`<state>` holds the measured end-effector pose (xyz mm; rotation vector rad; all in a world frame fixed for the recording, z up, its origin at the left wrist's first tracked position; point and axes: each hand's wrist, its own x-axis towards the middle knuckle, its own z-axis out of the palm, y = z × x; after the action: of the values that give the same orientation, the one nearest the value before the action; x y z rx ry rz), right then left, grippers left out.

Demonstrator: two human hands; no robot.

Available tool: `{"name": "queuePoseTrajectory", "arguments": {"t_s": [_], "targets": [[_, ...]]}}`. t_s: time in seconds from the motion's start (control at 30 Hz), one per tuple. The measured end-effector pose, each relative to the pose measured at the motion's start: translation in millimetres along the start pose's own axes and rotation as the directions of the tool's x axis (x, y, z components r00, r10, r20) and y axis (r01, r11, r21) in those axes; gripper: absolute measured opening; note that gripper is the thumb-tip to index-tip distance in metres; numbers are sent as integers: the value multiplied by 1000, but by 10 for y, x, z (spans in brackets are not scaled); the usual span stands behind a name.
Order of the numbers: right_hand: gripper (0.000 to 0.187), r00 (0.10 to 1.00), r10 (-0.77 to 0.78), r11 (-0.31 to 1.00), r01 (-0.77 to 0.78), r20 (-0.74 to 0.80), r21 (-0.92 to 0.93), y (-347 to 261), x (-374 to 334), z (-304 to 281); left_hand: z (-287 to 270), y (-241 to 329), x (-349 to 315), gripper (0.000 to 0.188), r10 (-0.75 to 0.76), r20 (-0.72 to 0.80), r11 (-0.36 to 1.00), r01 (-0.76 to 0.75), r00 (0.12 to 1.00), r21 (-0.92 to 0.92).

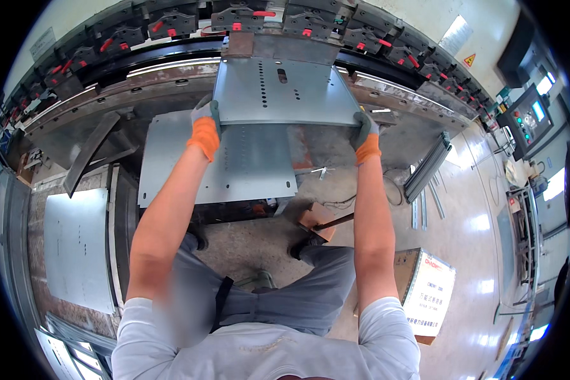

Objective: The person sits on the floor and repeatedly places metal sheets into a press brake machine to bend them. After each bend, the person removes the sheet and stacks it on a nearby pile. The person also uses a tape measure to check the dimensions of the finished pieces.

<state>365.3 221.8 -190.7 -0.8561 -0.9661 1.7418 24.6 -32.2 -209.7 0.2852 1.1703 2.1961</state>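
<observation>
Grey metal makes up the perforated sheet (316, 95) at the middle of the scene, its far edge at the long machine (202, 73) and its near edge toward the person. The gloved left hand (205, 125) grips its near left corner, and the gloved right hand (365, 135) grips the near right one; the fingers beneath are hidden. Below and to the left lies a second sheet (196, 164), partly covered from view by the first. An angled steel bracket (92, 152) juts out farther left, with another pale sheet (76, 247) at the far left side. On the right, a bundle of metal strips (427, 168) leans near the machine, and a small brown box (316, 221) sits by the person's right foot, a dark bar reaching to it. A large carton (432, 294) stands near the right elbow, its white face printed in red and black. Beyond, a control panel (525, 121) shows a lit screen too small to read, and a yellow warning triangle (469, 59) marks the far wall. The held sheet's left and right edges end well inside the machine's length. The right hand is just beside the machine's front, while pale floor (468, 218) stretches between strips, carton and right wall.
</observation>
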Motion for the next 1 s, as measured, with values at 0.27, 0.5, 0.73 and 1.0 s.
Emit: {"name": "queuePoseTrajectory", "arguments": {"t_s": [0.27, 0.5, 0.73, 1.0], "targets": [[67, 966, -133, 984, 101, 220, 149, -232, -486, -406, 542, 538, -255, 58, -115, 264, 952, 183, 957, -247], [69, 985, 69, 976, -100, 157, 194, 655, -1550, -1310, 760, 1128, -889, 57, 597, 365, 666, -695, 715, 271], [47, 775, 352, 740, -574, 526, 350, 2602, -2705, -2427, 1688, 1196, -476, 87, 446, 852, -619, -593, 273, 514], [28, 911, 115, 856, 110, 395, -505, 2243, -2818, -1589, 1754, 1332, -163, 36, 211, 780, -598, -553, 589, 579]]}}
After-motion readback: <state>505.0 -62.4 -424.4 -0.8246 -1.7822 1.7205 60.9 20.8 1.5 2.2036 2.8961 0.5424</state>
